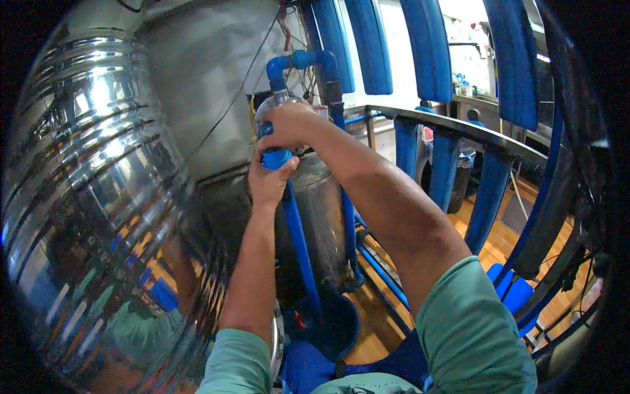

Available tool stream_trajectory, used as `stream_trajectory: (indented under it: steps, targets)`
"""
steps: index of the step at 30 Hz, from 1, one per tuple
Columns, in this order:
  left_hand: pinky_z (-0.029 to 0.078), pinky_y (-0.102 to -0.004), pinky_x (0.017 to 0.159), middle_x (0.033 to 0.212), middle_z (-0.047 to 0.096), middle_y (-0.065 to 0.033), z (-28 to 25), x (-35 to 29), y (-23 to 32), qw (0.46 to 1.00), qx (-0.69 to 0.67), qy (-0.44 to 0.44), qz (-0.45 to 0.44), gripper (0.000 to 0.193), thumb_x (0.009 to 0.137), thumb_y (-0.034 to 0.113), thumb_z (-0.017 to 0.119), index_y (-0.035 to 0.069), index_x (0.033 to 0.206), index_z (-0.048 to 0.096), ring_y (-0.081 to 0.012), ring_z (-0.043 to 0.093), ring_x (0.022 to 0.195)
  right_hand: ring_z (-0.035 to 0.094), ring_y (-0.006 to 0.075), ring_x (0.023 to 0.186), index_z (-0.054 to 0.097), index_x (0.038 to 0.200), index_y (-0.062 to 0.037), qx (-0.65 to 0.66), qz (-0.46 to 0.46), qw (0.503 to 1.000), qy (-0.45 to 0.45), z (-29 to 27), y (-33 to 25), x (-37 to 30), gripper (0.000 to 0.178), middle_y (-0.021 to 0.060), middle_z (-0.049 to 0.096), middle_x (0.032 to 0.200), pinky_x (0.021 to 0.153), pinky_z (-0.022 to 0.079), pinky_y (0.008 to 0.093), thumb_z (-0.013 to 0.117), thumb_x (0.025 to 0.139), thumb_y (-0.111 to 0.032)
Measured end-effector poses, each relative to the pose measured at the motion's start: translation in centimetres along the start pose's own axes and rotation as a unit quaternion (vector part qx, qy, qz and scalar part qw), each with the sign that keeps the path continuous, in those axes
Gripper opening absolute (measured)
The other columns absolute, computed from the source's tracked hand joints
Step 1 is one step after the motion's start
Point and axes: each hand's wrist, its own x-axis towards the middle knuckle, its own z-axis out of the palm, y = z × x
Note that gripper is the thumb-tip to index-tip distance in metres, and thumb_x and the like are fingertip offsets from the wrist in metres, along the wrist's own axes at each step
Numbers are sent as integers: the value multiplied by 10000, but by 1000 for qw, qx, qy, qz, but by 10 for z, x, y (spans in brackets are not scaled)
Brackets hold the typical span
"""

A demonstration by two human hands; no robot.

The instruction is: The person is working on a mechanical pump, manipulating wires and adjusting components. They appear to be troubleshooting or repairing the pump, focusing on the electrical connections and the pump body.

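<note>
Dark printed marks [379,389] show on the front of the green shirt [482,322], cut off by the near edge. Two bare hands meet at mid-scene. The left hand [264,182] grasps one blue round fitting [276,158], its thumb on the right side and its fingers on the left. The fitting sits just below the right hand [290,123] and just above one slanting blue pipe [300,243]. The right hand is raised against one clear housing [261,110], its fingers curled near the housing's left side; they are partly hidden, so I cannot tell whether they grasp it or only rest there.

Above the housing, two blue elbows stand apart, the left one [278,66] over the housing and the right one [327,61] over a vertical run. The slanting pipe comes down into one dark bucket [341,325] on the near side. Two large vessels show: a shiny ribbed tank [108,151] filling the left, and a dark tank [318,220] behind the forearms. On the far right, at least four blue padded slats [426,52] hang in an upper row, with at least three lower slats [443,172] below a metal rail [459,134]. One black bin [461,180] stands beyond them on the wood-coloured floor [369,341].
</note>
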Motion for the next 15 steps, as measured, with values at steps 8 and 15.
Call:
stream_trajectory:
  steps: [8,15]
  targets:
    - [493,-350,876,1088,648,-70,-49,29,-17,951,-206,-55,-225,763,877,732,388,90,1241,584,-204,622,953,540,374,1028,585,1065,-14,321,103,775,535,83,-49,-41,460,160,577,1025,939,400,484,740,784,-344]
    - [496,-403,886,1109,635,-74,-26,44,-23,907,-345,-121,-208,911,820,831,323,60,1248,552,-236,614,986,558,375,1124,575,1166,29,311,267,816,408,104,-73,-28,778,209,608,1136,991,416,432,708,736,-605]
